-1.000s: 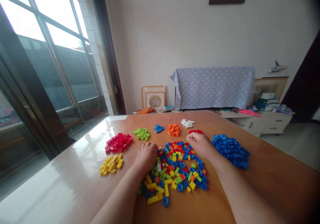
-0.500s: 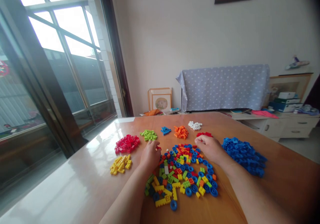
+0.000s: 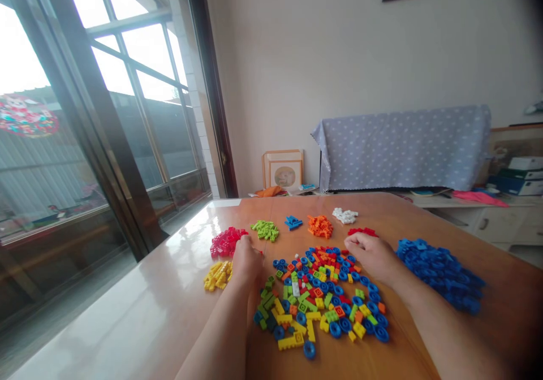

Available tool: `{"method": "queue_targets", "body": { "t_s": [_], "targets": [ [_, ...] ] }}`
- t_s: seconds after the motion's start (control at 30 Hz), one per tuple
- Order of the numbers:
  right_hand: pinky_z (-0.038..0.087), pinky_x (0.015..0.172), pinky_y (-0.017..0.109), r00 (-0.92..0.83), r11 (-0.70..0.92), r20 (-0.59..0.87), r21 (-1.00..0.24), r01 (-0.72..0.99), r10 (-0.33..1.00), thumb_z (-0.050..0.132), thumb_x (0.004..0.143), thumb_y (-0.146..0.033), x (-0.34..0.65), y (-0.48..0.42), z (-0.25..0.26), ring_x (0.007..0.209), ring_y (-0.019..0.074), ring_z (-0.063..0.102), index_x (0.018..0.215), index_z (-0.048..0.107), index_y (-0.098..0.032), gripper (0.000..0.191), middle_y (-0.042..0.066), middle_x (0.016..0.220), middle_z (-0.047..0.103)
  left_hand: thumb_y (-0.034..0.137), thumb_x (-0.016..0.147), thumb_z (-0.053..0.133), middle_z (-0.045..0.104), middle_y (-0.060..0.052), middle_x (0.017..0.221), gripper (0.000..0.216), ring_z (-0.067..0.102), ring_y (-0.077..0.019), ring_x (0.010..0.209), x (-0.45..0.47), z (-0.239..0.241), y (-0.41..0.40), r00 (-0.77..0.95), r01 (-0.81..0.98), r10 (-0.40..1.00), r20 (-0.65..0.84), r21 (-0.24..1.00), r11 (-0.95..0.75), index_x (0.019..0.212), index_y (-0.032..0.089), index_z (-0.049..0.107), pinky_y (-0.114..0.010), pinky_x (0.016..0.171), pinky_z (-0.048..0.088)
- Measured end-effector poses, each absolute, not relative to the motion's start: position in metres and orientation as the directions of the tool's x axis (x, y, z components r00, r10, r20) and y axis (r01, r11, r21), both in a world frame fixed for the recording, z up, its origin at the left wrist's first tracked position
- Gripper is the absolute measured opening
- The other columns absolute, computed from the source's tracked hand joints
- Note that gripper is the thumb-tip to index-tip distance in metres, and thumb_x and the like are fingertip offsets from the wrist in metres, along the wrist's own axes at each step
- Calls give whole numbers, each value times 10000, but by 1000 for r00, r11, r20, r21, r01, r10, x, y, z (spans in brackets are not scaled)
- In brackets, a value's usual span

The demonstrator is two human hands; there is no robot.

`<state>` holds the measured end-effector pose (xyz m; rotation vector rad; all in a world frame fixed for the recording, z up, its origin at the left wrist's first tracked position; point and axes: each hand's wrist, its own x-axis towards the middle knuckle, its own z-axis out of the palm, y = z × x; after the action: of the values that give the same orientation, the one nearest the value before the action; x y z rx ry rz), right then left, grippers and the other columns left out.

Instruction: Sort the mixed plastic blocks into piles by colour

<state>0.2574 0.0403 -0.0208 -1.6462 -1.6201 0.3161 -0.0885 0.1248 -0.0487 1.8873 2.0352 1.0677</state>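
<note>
Left hand [image 3: 248,260] and right hand [image 3: 370,250] at two sides of the mixed brick heap [image 3: 323,287].
The left fingers are at the red pile [image 3: 224,243], far left of the heap; apart or together, I cannot tell. The right fingers, at the heap's far right, are curled together, their inside hidden, near a small red pile [image 3: 361,232]. Beyond the heap lie orange pieces [image 3: 319,227]; to its right, a large blue pile [image 3: 439,275].

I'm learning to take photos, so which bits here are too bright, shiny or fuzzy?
Head view: the window is washed-out white in places; head view: pale glare spreads over the left of the table; head view: the blue pile at the right looks blurry, and the top right corner is dark.
</note>
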Motion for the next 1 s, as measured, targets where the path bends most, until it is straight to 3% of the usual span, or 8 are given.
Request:
{"method": "queue_targets", "body": {
  "t_s": [0.13,0.27,0.43,0.53,0.63,0.8,0.9,1.0],
  "targets": [
    [446,660,273,139,151,366,-660,736,920,512,850,-482,261,43,-24,732,198,635,902,709,-186,360,36,770,728,158,855,460,686,-94,980,245,657,-220,933,-97,-42,128,-295,701,913,282,713,6,1069,191,576,-315,791,492],
    [439,655,272,134,157,373,-652,741,918,505,860,-472,262,44,-26,708,190,624,892,711,-191,350,25,742,715,172,857,453,691,-91,1003,220,659,-217,951,-97,-38,128,-303,688,912,278,726,7,1032,189,586,-319,811,493],
    [434,653,269,166,143,382,-661,737,909,501,861,-452,260,39,-18,699,182,615,882,709,-191,334,26,760,717,147,821,493,690,-105,1129,315,615,-242,1077,-85,-42,120,-81,851,952,296,518,-89,1097,200,637,-321,899,464],
    [432,656,267,184,134,392,-656,743,902,492,869,-443,258,36,-12,694,179,613,861,700,-193,325,19,730,703,182,808,527,689,-108,1088,247,612,-262,1052,-81,-45,117,41,931,966,254,340,-129,988,218,692,-326,888,458],
    [433,653,262,178,144,394,-662,736,901,495,872,-433,253,35,-11,694,175,616,860,700,-194,315,16,734,703,200,799,538,666,-104,1046,189,623,-244,966,-80,-44,116,82,950,964,253,273,-152,888,212,704,-302,805,457],
    [425,618,248,98,175,342,-682,711,935,514,873,-398,227,34,-18,662,159,605,860,713,-193,286,13,721,700,261,863,511,656,-93,1056,235,630,-214,918,-64,-37,109,110,881,959,261,422,-216,1026,207,672,-286,745,448],
    [451,624,242,17,214,293,-735,643,956,535,869,-351,205,32,-22,670,152,616,946,722,-195,256,17,764,714,291,883,509,670,-63,989,287,635,-180,888,-40,-36,96,238,717,920,310,583,-382,1137,200,608,-264,751,465],
    [502,724,266,-39,268,306,-757,596,951,576,850,-319,187,30,-25,808,179,659,1090,708,-211,295,41,917,739,228,825,559,661,-26,900,348,627,-157,833,-17,-38,81,378,526,858,348,682,-508,1171,201,560,-248,722,476]
  ]
}}
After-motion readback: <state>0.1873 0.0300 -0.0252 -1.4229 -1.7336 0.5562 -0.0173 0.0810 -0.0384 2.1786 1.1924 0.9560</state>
